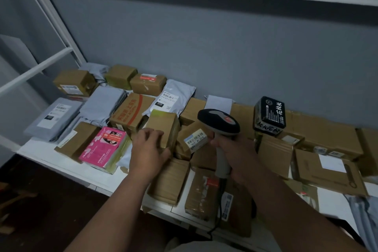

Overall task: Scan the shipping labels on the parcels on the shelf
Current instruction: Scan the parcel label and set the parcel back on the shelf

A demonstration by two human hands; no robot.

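Parcels crowd a white shelf (67, 166) against a grey wall: brown cartons, grey mailer bags, a pink packet (103, 146) and a black carton (269, 115) standing behind the rest. The person's left hand (150, 150) rests on a small upright brown box (163, 129) near the middle, fingers (151, 132) spread over its top and thumb curled round its near side, gripping it. Immediately to the right of that box, a tilted brown parcel shows a white barcode label (196, 139) facing up and toward the person. The right hand (233, 153) is wrapped round the grey handle of a corded barcode scanner (219, 121), whose dark head hangs just above and to the right of that label, close but not touching. The scanner hand is clearly the nearer one to the label. The label's long edge runs left to right, rising slightly, so the next scan probably needs the head tipped down and leftward.
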